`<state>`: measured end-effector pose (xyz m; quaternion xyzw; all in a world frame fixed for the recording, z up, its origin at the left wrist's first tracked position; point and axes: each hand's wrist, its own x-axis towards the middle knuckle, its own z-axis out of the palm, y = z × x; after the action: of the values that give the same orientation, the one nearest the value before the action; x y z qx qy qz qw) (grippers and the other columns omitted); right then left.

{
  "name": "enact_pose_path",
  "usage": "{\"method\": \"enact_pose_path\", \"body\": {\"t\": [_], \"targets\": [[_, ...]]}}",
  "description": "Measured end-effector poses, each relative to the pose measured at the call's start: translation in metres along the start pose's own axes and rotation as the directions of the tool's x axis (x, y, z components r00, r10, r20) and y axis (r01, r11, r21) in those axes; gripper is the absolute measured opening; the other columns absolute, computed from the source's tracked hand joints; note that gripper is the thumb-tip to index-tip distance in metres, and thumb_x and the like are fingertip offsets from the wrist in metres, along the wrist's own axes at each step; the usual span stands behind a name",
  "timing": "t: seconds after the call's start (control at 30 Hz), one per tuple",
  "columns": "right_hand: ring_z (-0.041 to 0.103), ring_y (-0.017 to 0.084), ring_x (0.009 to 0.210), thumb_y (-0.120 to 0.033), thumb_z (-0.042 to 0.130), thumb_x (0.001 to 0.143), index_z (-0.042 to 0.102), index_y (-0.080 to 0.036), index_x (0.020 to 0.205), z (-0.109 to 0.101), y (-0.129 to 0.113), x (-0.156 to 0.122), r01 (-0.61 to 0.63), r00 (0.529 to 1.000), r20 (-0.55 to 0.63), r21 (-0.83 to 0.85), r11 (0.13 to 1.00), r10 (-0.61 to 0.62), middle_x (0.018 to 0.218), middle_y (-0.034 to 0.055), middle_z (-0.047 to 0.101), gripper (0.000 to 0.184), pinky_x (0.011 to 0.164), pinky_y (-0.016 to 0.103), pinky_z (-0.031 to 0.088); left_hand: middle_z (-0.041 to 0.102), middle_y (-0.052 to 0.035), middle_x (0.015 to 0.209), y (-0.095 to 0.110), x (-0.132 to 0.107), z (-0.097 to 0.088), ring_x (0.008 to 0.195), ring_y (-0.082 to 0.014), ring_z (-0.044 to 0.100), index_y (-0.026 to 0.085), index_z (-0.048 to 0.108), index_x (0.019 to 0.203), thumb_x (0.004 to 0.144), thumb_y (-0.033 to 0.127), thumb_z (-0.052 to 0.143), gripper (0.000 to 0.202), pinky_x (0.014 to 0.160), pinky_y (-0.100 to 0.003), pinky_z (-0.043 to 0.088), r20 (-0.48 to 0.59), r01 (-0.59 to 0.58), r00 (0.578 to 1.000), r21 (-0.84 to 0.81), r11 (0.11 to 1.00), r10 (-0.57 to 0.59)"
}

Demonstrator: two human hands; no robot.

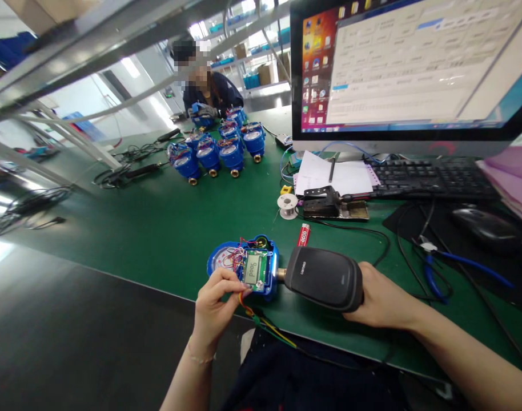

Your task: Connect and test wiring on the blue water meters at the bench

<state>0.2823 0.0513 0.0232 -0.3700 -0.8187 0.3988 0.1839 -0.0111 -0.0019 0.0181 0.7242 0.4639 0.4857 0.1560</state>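
A blue water meter [269, 285] lies open near the table's front edge. Its green circuit board [264, 264] and a lit display [253, 268] reading "good" upside down are exposed, with thin wires looping over the round dial. My left hand [216, 302] is closed at the meter's near edge, thumb and fingers pinching coloured wires [243, 302]; their ends are hidden by the fingertips. These lead to a yellow-green cable [273, 331] running over my lap. My right hand [374, 297] is wrapped round a black handheld barcode scanner [323, 278], whose head is beside the meter's brass fitting.
Several blue meters [231, 154] stand farther back, before a co-worker [218, 91] in gloves. A monitor [406, 74], keyboard [432, 177], mouse [479, 225], solder spool [288, 205], soldering-iron stand [323, 202] and blue-handled pliers [432, 277] occupy the right. Black cables [128, 171] lie left.
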Motion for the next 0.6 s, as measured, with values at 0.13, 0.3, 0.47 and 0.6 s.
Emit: {"method": "enact_pose_path", "body": {"t": [0.13, 0.3, 0.47, 0.6], "targets": [[0.031, 0.007, 0.049, -0.022, 0.050, 0.060, 0.036, -0.019, 0.058, -0.002, -0.002, -0.002, 0.000, 1.000, 0.030, -0.020, 1.000, 0.000, 0.053, -0.0049, 0.038, 0.015, 0.048, 0.021, 0.029, 0.054, -0.0004, 0.073, 0.000, 0.000, 0.000, 0.066, -0.0095, 0.054, 0.016, 0.064, 0.077, 0.074, 0.006, 0.066, 0.011, 0.057, -0.019, 0.046, -0.006, 0.006, 1.000, 0.002, 1.000, -0.006], [0.042, 0.010, 0.052, -0.023, 0.049, 0.065, 0.044, -0.019, 0.065, -0.009, -0.003, -0.001, -0.113, 0.994, -0.011, -0.161, 0.980, 0.113, 0.057, -0.0028, 0.047, 0.007, 0.052, 0.022, 0.033, 0.054, -0.0002, 0.073, 0.000, -0.001, 0.000, 0.067, -0.0097, 0.054, 0.017, 0.063, 0.077, 0.075, 0.006, 0.066, 0.011, 0.057, -0.019, 0.046, 0.009, 0.020, 1.000, 0.012, 1.000, -0.020], [0.062, 0.025, 0.080, -0.029, 0.047, 0.075, 0.050, -0.013, 0.115, 0.000, 0.026, -0.015, -0.495, 0.864, -0.338, -0.434, 0.753, 0.373, 0.098, 0.0116, 0.062, 0.042, 0.069, 0.034, 0.047, 0.055, -0.0005, 0.072, -0.001, -0.002, -0.002, 0.064, -0.0102, 0.056, 0.018, 0.063, 0.074, 0.076, 0.010, 0.064, 0.009, 0.054, -0.018, 0.047, -0.001, 0.028, 1.000, 0.019, 0.999, -0.028], [0.058, 0.026, 0.101, -0.030, 0.051, 0.073, 0.042, -0.009, 0.128, 0.005, 0.065, -0.035, -0.446, 0.866, -0.433, -0.441, 0.779, 0.251, 0.118, 0.0165, 0.054, 0.059, 0.086, 0.037, 0.048, 0.059, -0.0008, 0.068, -0.002, 0.001, -0.003, 0.058, -0.0114, 0.058, 0.021, 0.065, 0.072, 0.079, 0.024, 0.064, 0.007, 0.051, -0.018, 0.048, 0.053, -0.015, 0.998, 0.011, 1.000, 0.015]]}}
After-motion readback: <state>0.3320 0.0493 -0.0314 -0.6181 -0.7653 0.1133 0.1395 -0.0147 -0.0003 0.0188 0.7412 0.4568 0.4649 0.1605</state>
